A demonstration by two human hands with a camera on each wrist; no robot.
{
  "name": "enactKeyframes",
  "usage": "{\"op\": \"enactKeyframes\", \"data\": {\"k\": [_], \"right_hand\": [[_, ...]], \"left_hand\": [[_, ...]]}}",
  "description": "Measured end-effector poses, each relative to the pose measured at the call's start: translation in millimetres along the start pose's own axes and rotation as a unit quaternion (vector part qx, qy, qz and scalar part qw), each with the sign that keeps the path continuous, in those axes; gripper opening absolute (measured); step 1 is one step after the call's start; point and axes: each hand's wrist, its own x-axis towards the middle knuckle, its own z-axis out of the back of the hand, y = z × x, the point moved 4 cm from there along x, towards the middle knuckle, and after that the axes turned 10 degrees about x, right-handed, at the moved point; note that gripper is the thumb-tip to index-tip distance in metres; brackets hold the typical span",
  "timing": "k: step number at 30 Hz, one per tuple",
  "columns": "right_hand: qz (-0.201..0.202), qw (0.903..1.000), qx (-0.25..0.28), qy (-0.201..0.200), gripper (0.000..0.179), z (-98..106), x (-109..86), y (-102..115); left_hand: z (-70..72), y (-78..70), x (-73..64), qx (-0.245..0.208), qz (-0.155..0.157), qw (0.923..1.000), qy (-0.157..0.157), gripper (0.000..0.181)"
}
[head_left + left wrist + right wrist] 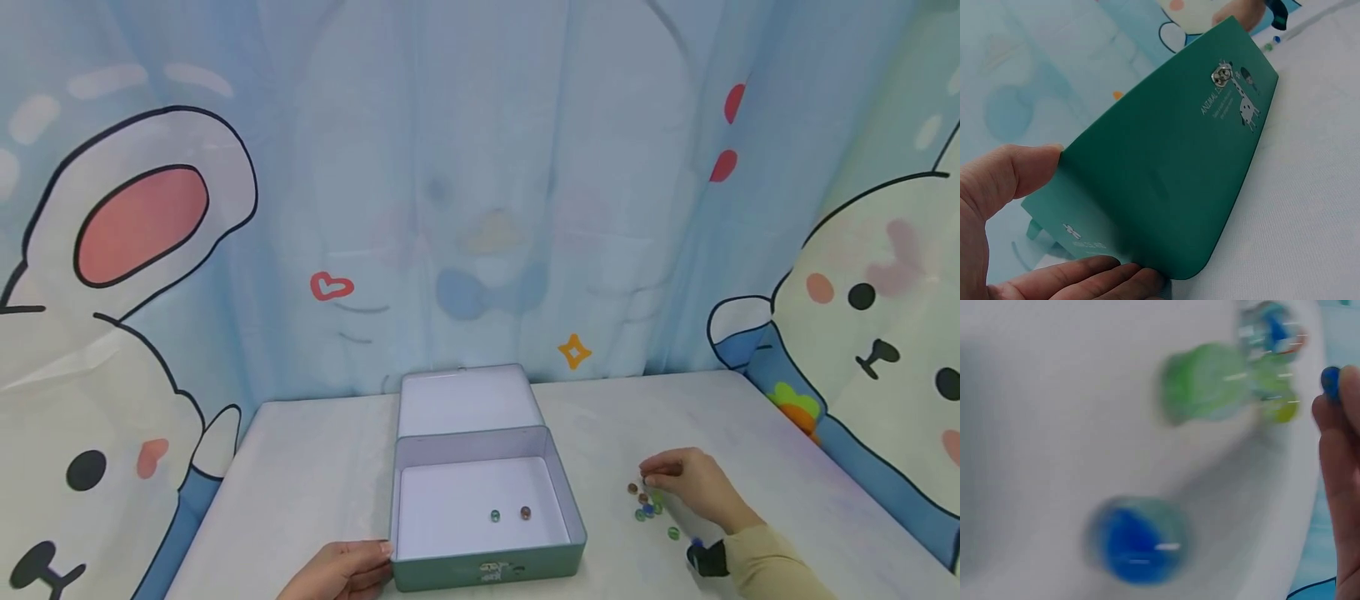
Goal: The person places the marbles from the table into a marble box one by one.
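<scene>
An open green tin box (450, 573) with a pale inside stands on the table. My left hand (339, 572) grips its front left corner, thumb on the rim and fingers along the side wall. Two glass marbles lie inside, one greenish (495, 516) and one brown (526, 513). To the right of the box, my right hand (699, 485) pinches a dark blue marble (1331, 383) between thumb and fingertip. Beneath and beside that hand, several loose marbles sit in a cluster, among them a blue marble (648, 509). A green marble (673, 533) lies nearer to me.
The hinged lid (471, 402) is tipped back behind the box. A blue curtain (480, 208) with cartoon prints hangs along the back of the white table (322, 467). Another blue marble (1138, 540) lies close to the right wrist, by a black wrist strap (708, 559).
</scene>
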Motion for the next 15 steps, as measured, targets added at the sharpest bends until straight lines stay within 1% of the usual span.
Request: {"op": "enactKeyframes", "data": {"k": [2,5,7,11,15], "right_hand": [[0.01,0.9993,0.035,-0.007,0.025,5,-3.3,4],[0.021,0.9956,0.091,-0.006,0.033,11,-6.3,14],[0.026,0.9932,0.113,-0.004,0.037,12,-6.9,24],[0.056,0.9906,0.124,0.008,0.035,7,-5.1,51],[0.09,0.9869,0.131,0.03,0.03,-10,0.4,84]], "left_hand": [[-0.3,0.1,-0.2,0.0,-0.003,1.0,0.002,0.071],[-0.3,0.0,-0.9,-0.001,-0.006,1.0,0.005,0.07],[-0.3,-0.2,-1.5,-0.003,-0.01,0.9999,0.007,0.07],[-0.3,-1.1,-2.2,-0.003,-0.012,0.9999,0.01,0.069],[-1.5,-1.2,-1.6,-0.003,-0.012,0.9999,0.011,0.069]]}}
